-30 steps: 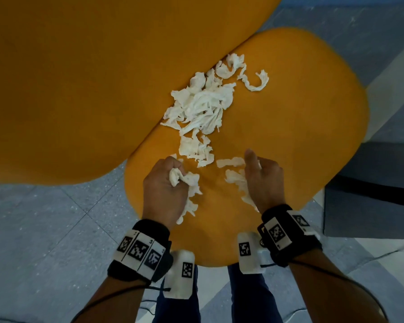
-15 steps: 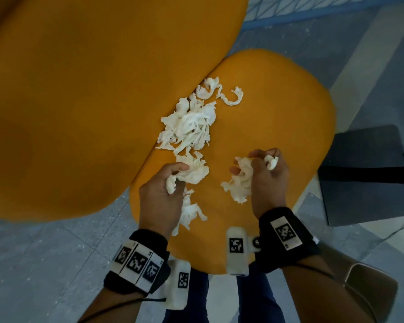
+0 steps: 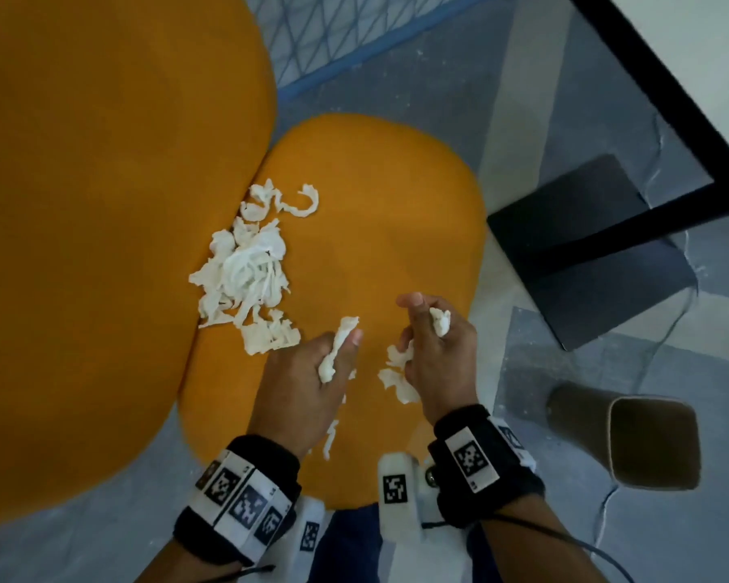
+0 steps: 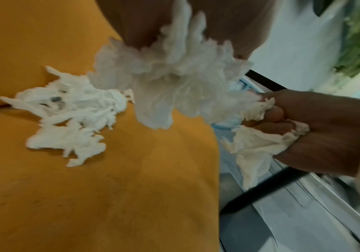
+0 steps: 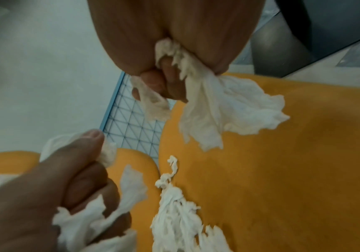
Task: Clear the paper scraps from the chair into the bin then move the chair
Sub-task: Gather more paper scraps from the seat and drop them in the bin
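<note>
An orange chair seat (image 3: 388, 212) carries a heap of white paper scraps (image 3: 245, 271) against the orange backrest (image 3: 102, 246). My left hand (image 3: 312, 372) is lifted above the seat's near half and grips a fistful of scraps (image 4: 170, 75). My right hand (image 3: 434, 347) hovers over the seat's right edge, fingers curled round more scraps (image 5: 218, 109). A brown bin (image 3: 653, 439) stands open on the floor at the lower right, apart from both hands.
A black square table base (image 3: 586, 246) and its black-edged white tabletop (image 3: 691, 69) stand right of the chair. A blue grid mat (image 3: 337, 40) lies on the grey floor behind the seat. A thin cable (image 3: 632, 469) runs past the bin.
Both hands have closed on scraps and lifted off the seat, drawing toward the right. The view has swung right, bringing the bin and the tabletop into sight.
</note>
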`<state>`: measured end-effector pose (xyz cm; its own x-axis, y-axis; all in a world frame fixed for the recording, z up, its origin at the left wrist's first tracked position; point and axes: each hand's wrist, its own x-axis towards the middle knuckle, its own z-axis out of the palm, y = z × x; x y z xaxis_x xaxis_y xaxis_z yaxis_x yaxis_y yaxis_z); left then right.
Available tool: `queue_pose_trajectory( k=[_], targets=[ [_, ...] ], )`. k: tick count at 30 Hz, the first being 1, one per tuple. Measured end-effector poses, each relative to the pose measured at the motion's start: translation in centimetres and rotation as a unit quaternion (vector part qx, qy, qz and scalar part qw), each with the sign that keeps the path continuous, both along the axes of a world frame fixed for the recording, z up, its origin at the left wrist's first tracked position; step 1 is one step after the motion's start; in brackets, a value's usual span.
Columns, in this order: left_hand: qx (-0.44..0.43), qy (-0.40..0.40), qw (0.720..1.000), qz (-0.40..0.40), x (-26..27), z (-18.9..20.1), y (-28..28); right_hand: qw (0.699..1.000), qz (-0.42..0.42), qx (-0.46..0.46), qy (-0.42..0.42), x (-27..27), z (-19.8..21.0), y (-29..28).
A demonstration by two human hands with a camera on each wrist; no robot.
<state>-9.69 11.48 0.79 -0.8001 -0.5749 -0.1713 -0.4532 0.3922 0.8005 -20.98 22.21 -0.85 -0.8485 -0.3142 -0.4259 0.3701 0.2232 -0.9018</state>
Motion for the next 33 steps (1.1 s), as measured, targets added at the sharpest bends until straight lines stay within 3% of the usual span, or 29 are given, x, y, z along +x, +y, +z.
queue_pose_trajectory(
  k=[8, 15, 20, 26, 33],
  targets=[
    [0.019, -0.017, 0.977, -0.214, -6.7, -0.4, 12.9, 0.985, -0.17, -0.002, -0.032, -1.8, -1.3, 14.8],
    [0.002, -0.077, 0.935, -0.347, -11.6, -4.2, 29.0, 0.929, -0.35, 0.048, -0.107, -1.6, -5.5, 32.5],
    [0.076, -0.14, 0.899, -0.407, -14.6, -7.3, 40.6, 0.915, -0.372, 0.089, -0.126, -0.9, -9.6, 44.3],
    [0.043, -0.178, 0.843, -0.506, -18.9, -12.2, 51.6, 0.905, -0.394, 0.023, -0.159, -2.4, -14.2, 54.0],
    [-0.046, -0.145, 0.84, -0.521, -23.4, -18.9, 59.2, 0.892, -0.441, 0.0, -0.105, -6.5, -20.3, 58.5]
  ],
)
